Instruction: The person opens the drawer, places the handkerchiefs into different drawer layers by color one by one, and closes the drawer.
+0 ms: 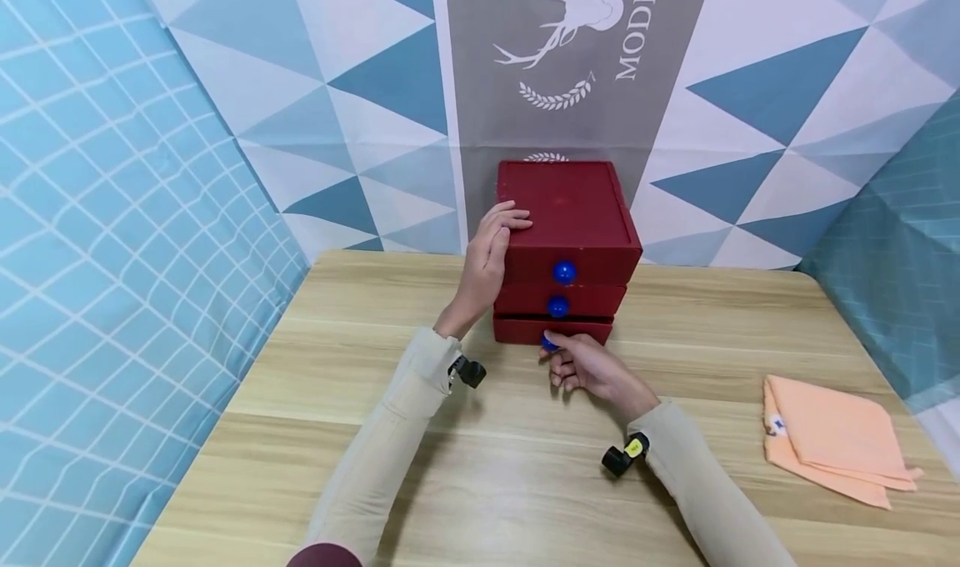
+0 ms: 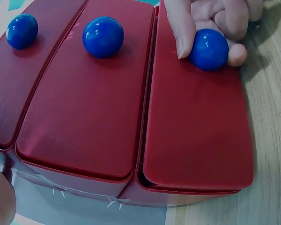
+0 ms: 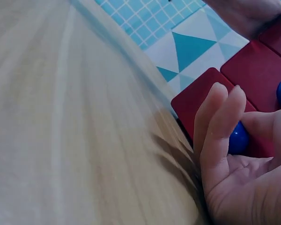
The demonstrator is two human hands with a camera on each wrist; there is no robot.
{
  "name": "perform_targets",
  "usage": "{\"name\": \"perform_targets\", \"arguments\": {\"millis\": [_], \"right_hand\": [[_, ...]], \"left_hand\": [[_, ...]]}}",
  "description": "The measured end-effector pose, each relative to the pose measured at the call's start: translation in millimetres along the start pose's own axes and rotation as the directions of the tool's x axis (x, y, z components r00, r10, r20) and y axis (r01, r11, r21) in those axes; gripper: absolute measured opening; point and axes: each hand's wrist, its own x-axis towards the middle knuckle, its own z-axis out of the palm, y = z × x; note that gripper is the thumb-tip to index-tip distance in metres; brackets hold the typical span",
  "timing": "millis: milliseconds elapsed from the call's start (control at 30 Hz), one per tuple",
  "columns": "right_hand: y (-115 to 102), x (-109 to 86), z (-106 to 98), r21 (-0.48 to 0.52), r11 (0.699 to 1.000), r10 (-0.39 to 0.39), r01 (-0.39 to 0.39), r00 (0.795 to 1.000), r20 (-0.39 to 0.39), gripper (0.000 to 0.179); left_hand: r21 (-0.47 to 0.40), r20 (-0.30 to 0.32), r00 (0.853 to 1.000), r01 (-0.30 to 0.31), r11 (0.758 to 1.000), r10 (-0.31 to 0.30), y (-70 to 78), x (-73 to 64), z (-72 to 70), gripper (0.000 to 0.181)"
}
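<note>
A dark red three-drawer cabinet [image 1: 566, 204] stands at the back of the table, with a round blue knob on each drawer. My left hand [image 1: 486, 258] rests on its top left edge, fingers laid over the top. At the bottom drawer [image 2: 199, 126], my right hand [image 1: 592, 368] pinches the blue knob [image 2: 209, 49] between thumb and fingers. That drawer juts out slightly, with a dark narrow gap above its front. The middle drawer [image 2: 86, 93] and top drawer [image 2: 25, 65] look closed. What is inside the drawers is hidden.
A folded peach cloth [image 1: 840, 434] lies at the right of the wooden table [image 1: 480, 484]. Patterned sheeting [image 1: 382, 117] hangs right behind the cabinet, and a blue gridded sheet [image 1: 112, 217] borders the left side. A dark reddish round shape [image 1: 324, 555] shows at the bottom edge.
</note>
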Motion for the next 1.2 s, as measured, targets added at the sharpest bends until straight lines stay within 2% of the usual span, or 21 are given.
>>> {"name": "perform_targets", "arguments": {"millis": [167, 367, 567, 667, 933, 1100, 1200], "right_hand": [[3.2, -2.9, 3.2, -0.023, 1.0, 0.017, -0.017, 1.0, 0.0, 0.047], [5.8, -12.3, 9.0, -0.065, 0.997, 0.033, -0.032, 0.999, 0.008, 0.048], [11.5, -19.0, 11.0, -0.11, 0.994, 0.028, -0.026, 0.999, 0.017, 0.05], [13.7, -22.1, 11.5, -0.118, 0.993, 0.023, -0.021, 1.0, 0.014, 0.049], [18.4, -36.3, 14.8, -0.137, 0.99, -0.016, 0.019, 1.0, 0.027, 0.05], [22.3, -46.8, 19.6, -0.142, 0.99, -0.001, 0.004, 1.0, 0.022, 0.049], [24.4, -51.9, 22.2, -0.141, 0.99, 0.002, 0.004, 0.999, 0.042, 0.049]], "left_hand": [[0.035, -0.003, 1.0, 0.006, 0.999, -0.006, -33.3, -5.1, 4.1, 0.041], [0.017, -0.005, 1.0, 0.008, 1.0, -0.008, -30.6, -6.7, 4.5, 0.038], [-0.02, -0.003, 1.0, 0.026, 0.999, -0.026, -2.2, -4.3, -0.1, 0.035], [-0.014, 0.005, 0.999, 0.04, 0.999, -0.04, 5.8, -3.5, -1.4, 0.035], [0.006, -0.005, 1.0, 0.006, 1.0, -0.006, -27.0, -5.4, 5.7, 0.037], [0.012, -0.006, 1.0, -0.016, 1.0, 0.016, -31.8, -5.0, 5.0, 0.039], [0.013, -0.01, 1.0, -0.019, 1.0, 0.019, -29.9, -4.0, 4.4, 0.038]]}}
